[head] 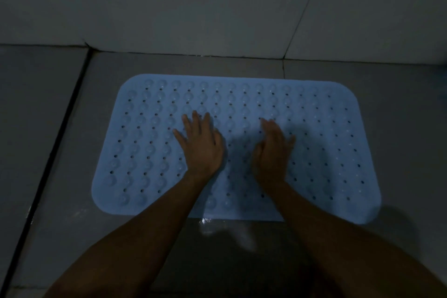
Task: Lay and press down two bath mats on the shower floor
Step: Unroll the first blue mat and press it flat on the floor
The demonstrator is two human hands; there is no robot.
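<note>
A light blue rubber bath mat (326, 147) with rows of small holes and round bumps lies flat on the grey tiled shower floor (217, 65), its long side parallel to the wall. My left hand (202, 145) rests palm down on the mat left of its centre, fingers straight and spread. My right hand (273, 150) lies on the mat just right of centre, fingers straight and together, slightly blurred. Only one mat is in view.
A pale tiled wall (193, 2) rises just behind the mat. A dark groove (60, 128) runs diagonally through the floor to the left. Wet patches glint on the tile (205, 222) at the mat's near edge. The scene is dim.
</note>
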